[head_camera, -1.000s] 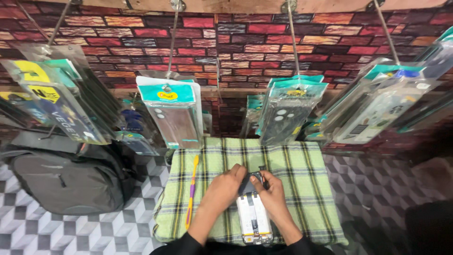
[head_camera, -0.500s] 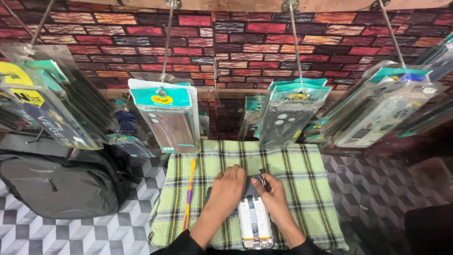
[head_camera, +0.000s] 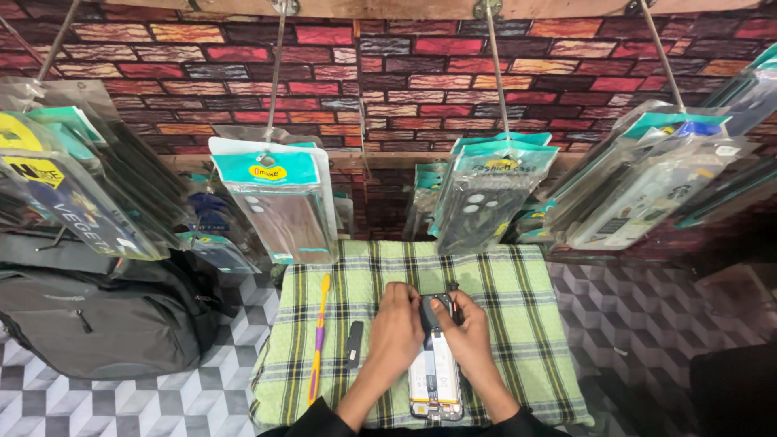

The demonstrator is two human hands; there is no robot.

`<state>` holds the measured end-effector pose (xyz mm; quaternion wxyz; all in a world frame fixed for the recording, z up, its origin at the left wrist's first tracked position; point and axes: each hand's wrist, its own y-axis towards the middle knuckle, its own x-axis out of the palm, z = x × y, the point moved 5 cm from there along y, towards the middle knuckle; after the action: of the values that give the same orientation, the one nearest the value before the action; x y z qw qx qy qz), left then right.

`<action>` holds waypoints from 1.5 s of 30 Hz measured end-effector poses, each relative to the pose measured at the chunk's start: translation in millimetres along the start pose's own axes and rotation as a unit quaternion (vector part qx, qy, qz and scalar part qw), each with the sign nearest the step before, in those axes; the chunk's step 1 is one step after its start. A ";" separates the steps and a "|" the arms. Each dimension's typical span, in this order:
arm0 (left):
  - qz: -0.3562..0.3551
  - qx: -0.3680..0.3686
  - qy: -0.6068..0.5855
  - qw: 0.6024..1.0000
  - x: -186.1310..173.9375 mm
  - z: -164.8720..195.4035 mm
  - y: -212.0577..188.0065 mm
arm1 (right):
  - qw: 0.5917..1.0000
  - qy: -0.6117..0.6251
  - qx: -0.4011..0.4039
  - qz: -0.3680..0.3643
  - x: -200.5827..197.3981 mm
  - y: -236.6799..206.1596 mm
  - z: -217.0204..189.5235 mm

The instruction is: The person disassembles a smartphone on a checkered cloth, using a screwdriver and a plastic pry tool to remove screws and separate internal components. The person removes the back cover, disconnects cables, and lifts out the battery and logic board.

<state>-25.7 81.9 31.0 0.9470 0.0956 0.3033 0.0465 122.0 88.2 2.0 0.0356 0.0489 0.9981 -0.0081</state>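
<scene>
An opened phone [head_camera: 435, 382] with its back off lies on a green checked cloth [head_camera: 518, 299]. Its white battery faces up. My left hand [head_camera: 398, 326] rests on the phone's upper left corner, fingers curled over the top end. My right hand [head_camera: 463, 325] presses on the upper right and grips a thin dark tool [head_camera: 454, 305] that points at the phone's top. Both hands touch each other over the phone's dark upper part, which they partly hide.
A yellow and purple toothbrush [head_camera: 318, 344] and a small dark flat piece [head_camera: 354, 342] lie on the cloth, left of my hands. A grey backpack [head_camera: 97, 320] sits on the patterned floor at left. Several packs of phone covers [head_camera: 279, 198] hang on rods before a brick wall.
The view has tilted slightly. My hands stay on the phone's top end with hardly any shift.
</scene>
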 end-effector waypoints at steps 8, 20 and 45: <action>-0.022 -0.013 -0.113 0.993 2.4 -27.3 9.7 | 0.999 0.026 0.043 -0.010 -0.8 5.2 12.5; -0.032 -0.095 -0.093 0.991 -3.0 -54.9 15.0 | 0.990 0.058 0.122 0.028 -48.8 31.5 29.1; -0.102 0.250 0.375 0.887 57.3 -34.3 8.7 | 0.964 0.217 0.138 0.064 -91.7 45.8 35.4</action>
<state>0.5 103.9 -27.0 0.7069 0.2735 0.6452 -0.0958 220.0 124.3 -27.2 -0.1889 0.1174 0.9658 -0.1331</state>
